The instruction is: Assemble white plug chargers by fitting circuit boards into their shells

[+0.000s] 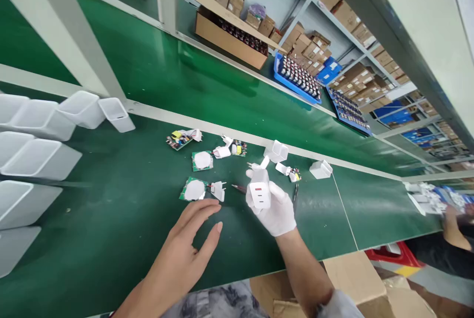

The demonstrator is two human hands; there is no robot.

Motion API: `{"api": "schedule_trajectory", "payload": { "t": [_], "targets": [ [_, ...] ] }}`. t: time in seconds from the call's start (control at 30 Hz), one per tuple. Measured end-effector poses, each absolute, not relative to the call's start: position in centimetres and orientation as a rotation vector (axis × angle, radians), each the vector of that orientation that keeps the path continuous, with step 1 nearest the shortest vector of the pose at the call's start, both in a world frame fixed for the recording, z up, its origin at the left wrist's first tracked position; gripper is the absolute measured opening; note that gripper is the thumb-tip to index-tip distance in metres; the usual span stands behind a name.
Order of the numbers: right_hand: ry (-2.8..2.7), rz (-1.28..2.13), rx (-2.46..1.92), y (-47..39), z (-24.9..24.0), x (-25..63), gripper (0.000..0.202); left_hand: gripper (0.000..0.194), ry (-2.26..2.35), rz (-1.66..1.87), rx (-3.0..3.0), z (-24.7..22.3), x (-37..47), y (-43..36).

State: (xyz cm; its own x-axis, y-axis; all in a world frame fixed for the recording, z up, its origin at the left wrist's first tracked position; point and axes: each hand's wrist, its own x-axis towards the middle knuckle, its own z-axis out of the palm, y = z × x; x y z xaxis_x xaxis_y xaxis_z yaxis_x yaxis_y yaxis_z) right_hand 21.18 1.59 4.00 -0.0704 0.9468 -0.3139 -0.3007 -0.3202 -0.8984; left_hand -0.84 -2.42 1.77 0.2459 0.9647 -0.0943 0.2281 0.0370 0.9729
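Note:
In my gloved right hand (276, 209) is a white charger (260, 194), its face with several port slots, one of them red, turned up towards me. My bare left hand (188, 241) hovers over the green bench with fingers apart and holds nothing. Just beyond its fingertips lie a green circuit board (193, 189) with a white round pad and a wired white plug piece (218, 190). A similar board (202, 160) sits behind them. Beside my right hand is a dark pointed tool (239, 188), partly hidden; I cannot tell whether the hand touches it.
Open white housings (40, 157) stand in rows at the left. More boards with plugs (184, 138) and two white housings (320, 170) lie along the rail. A thin dark tool (295, 194) is right of my glove. Blue trays (298, 78) line the far side; a co-worker's hand (454, 226) is at far right.

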Motion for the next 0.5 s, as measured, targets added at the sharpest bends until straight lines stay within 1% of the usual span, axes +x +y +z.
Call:
{"api": "schedule_trajectory", "payload": {
  "t": [0.1, 0.17, 0.2, 0.27, 0.33, 0.4, 0.47, 0.5],
  "targets": [
    [-1.099, 1.283, -1.326, 5.0, 5.1, 21.9, 0.050, 0.028, 1.205, 0.805, 1.488, 1.6, -2.5, -2.4],
    [-1.227, 1.159, -1.388, 9.3, 6.1, 22.8, 0.051, 0.028, 1.221, 0.806, 1.557, 1.7, -3.8, -2.5],
    [-1.421, 0.898, -1.534, 12.0, 6.5, 23.2, 0.050, 0.027, 1.245, 0.815, 1.587, 1.8, -4.5, -2.7],
    [-1.793, 0.395, -1.959, 17.7, 6.8, 23.7, 0.047, 0.026, 1.323, 0.852, 1.649, 2.0, -6.2, -3.0],
    [-1.824, 0.304, -2.102, 22.9, 6.5, 23.7, 0.044, 0.023, 1.451, 0.943, 1.759, 2.3, -8.2, -3.4],
    [-1.824, 0.274, -2.210, 26.6, 5.8, 23.3, 0.036, 0.019, 1.636, 1.072, 1.919, 2.4, -10.5, -3.5],
    [-1.825, 0.247, -2.306, 28.6, 5.2, 22.8, 0.030, 0.018, 1.859, 1.145, 2.064, 2.5, -13.0, -3.5],
    [-1.829, 0.229, -2.345, 29.0, 5.0, 22.7, 0.029, 0.019, 1.982, 1.125, 2.117, 2.5, -14.1, -3.3]
  ]
}}
